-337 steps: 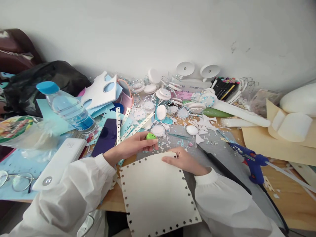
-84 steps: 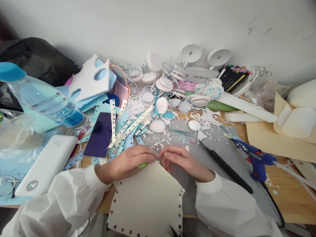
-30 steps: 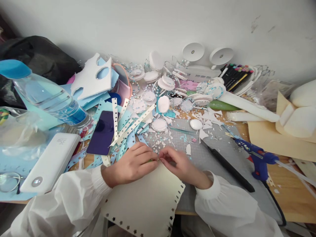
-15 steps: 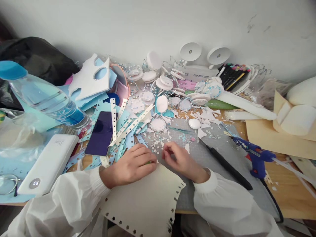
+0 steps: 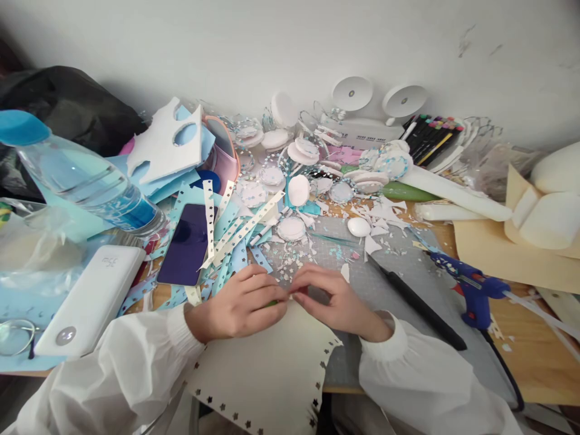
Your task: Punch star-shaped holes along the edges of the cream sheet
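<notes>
A sheet of cream paper [image 5: 263, 374] hangs over the front edge of the desk, with star-shaped holes along its lower and right edges. My left hand [image 5: 242, 302] is closed at the sheet's top edge around what looks like a green paper punch [image 5: 272, 302]; only a sliver of green shows under the fingers. Thumb and index finger of my right hand [image 5: 338, 299] pinch together right beside the left fingertips, and what lies between them is too small to make out. Tiny star cut-outs [image 5: 294, 263] are scattered just beyond both hands.
Punched paper strips [image 5: 242, 232] and a phone [image 5: 183, 244] lie left, near a power bank [image 5: 90, 302] and a water bottle [image 5: 95, 175]. White foam discs [image 5: 290, 228] crowd the back. To the right are a black-handled tool [image 5: 421, 308] and a blue glue gun [image 5: 471, 284] on a grey mat [image 5: 353, 356].
My right hand has moved left, its fingertips coming up to the left hand and pinching there. The left hand and the cream sheet have hardly moved.
</notes>
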### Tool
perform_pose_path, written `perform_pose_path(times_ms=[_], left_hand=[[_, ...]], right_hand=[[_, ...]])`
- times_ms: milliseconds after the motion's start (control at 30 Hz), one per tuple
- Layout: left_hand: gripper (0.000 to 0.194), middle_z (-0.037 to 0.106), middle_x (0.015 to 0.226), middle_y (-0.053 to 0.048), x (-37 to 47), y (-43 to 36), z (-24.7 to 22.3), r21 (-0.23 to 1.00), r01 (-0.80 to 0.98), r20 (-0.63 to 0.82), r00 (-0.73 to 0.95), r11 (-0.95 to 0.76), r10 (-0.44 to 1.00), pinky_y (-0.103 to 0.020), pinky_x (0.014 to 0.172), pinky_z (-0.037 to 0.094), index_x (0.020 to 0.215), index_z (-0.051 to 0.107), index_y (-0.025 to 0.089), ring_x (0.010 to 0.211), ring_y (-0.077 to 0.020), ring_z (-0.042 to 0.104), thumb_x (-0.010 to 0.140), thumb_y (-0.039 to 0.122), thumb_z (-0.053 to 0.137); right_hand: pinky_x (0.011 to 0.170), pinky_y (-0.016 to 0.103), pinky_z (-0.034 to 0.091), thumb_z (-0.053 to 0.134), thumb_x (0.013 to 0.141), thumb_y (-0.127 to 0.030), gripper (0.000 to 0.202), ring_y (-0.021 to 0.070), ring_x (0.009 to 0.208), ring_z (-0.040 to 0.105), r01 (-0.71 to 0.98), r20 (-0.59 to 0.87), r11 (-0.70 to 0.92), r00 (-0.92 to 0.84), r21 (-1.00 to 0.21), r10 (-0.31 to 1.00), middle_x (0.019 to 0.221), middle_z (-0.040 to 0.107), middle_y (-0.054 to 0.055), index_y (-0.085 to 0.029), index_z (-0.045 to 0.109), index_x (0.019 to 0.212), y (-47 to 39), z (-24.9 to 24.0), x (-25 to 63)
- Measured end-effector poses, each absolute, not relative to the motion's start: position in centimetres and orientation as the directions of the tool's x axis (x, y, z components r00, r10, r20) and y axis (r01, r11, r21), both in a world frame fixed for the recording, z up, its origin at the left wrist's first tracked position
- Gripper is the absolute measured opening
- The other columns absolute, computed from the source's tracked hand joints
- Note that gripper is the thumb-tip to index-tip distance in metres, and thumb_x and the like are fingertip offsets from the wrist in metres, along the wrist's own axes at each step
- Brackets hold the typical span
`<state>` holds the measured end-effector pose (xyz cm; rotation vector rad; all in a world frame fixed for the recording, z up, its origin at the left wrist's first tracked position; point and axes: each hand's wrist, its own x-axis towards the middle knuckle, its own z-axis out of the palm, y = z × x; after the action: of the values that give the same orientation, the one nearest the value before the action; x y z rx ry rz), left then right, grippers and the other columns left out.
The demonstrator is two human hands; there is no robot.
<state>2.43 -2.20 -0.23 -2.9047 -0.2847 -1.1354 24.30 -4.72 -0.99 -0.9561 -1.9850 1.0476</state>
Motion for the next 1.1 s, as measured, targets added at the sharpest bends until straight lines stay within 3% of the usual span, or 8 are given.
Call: perform_pose_path(times_ms=[267, 700, 800, 933, 1000, 1100], left_hand=[[0.01, 0.072, 0.088, -0.007, 2.2, -2.2, -1.0, 0.103, 0.166, 0.654, 0.732, -0.981, 0.192, -0.035, 0.077, 0.046, 0.087, 0.06, 0.014, 0.083, -0.0186, 0.06, 0.091, 0.009, 0.053], [0.009, 0.07, 0.094, -0.007, 2.1, -1.9, -1.4, 0.176, 0.159, 0.591, 0.772, -0.971, 0.234, -0.036, 0.079, 0.045, 0.091, 0.056, 0.016, 0.085, -0.0185, 0.057, 0.092, 0.01, 0.05], [0.008, 0.07, 0.096, -0.008, 2.1, -1.9, -1.4, 0.194, 0.151, 0.578, 0.78, -0.969, 0.237, -0.036, 0.079, 0.044, 0.092, 0.055, 0.015, 0.085, -0.0192, 0.056, 0.091, 0.008, 0.051], [0.011, 0.07, 0.095, -0.008, 2.2, -1.9, -1.3, 0.212, 0.16, 0.57, 0.782, -0.964, 0.255, -0.036, 0.077, 0.043, 0.096, 0.055, 0.016, 0.084, -0.0194, 0.055, 0.092, 0.008, 0.048], [0.012, 0.07, 0.093, -0.008, 2.2, -1.8, -1.3, 0.228, 0.181, 0.562, 0.778, -0.957, 0.281, -0.035, 0.076, 0.042, 0.095, 0.055, 0.016, 0.082, -0.019, 0.055, 0.092, 0.007, 0.047], [0.012, 0.07, 0.091, -0.007, 2.4, -1.7, -1.6, 0.279, 0.219, 0.554, 0.759, -0.935, 0.343, -0.034, 0.074, 0.042, 0.091, 0.054, 0.016, 0.081, -0.0185, 0.055, 0.089, 0.005, 0.05]], right_hand=[[0.067, 0.029, 0.046, 0.056, 0.088, -0.02, 0.005, 0.0145, 0.073, 0.056, 0.288, 0.222, 0.391, -0.479, -0.874, 0.849, 0.078, 0.058, 0.002, -0.021, 0.06, 0.085, -5.0, -1.2, 24.2], [0.069, 0.028, 0.044, 0.045, 0.094, -0.022, 0.007, 0.0152, 0.077, 0.052, 0.373, 0.165, 0.378, -0.493, -0.847, 0.855, 0.085, 0.054, 0.003, -0.022, 0.051, 0.091, -4.6, -1.8, 24.6], [0.071, 0.029, 0.045, 0.042, 0.095, -0.021, 0.009, 0.016, 0.08, 0.053, 0.438, 0.202, 0.359, -0.363, -0.824, 0.909, 0.088, 0.055, 0.004, -0.022, 0.05, 0.093, -4.0, -2.1, 25.4], [0.073, 0.031, 0.048, 0.051, 0.091, -0.025, 0.003, 0.0169, 0.079, 0.057, 0.528, 0.268, 0.241, -0.026, -0.814, 0.963, 0.087, 0.057, 0.004, -0.022, 0.051, 0.092, -2.8, -2.7, 27.1], [0.073, 0.032, 0.05, 0.055, 0.088, -0.025, 0.006, 0.0179, 0.08, 0.059, 0.56, 0.322, 0.202, 0.123, -0.803, 0.939, 0.087, 0.058, 0.004, -0.022, 0.051, 0.093, -2.2, -2.9, 28.0], [0.075, 0.035, 0.049, 0.048, 0.088, -0.017, 0.007, 0.0201, 0.085, 0.059, 0.642, 0.464, 0.266, 0.16, -0.72, 0.871, 0.088, 0.059, 0.006, -0.021, 0.054, 0.087, -1.8, -2.6, 28.7]])
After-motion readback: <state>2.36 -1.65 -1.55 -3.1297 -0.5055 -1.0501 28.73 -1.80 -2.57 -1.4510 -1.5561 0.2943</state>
